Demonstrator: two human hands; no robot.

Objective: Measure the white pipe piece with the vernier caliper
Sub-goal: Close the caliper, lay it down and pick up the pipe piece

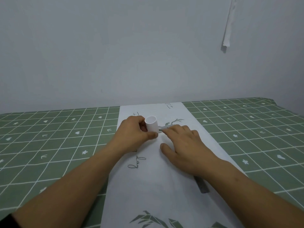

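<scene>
A short white pipe piece point(151, 124) stands upright with its open end up, on the white printed cloth strip point(148, 186). My left hand point(134, 130) grips it from the left, thumb in front of its base. The metal vernier caliper point(202, 184) lies along the strip under my right hand point(184, 145), which rests on top of it. Its jaw end point(162, 128) shows beside the pipe's right side. Whether the jaws touch the pipe is hidden by my fingers.
A green tablecloth point(57, 145) with a white grid covers the table on both sides of the strip. A plain wall rises just behind the table's far edge. A white cord or strip point(227, 30) hangs on the wall at the upper right.
</scene>
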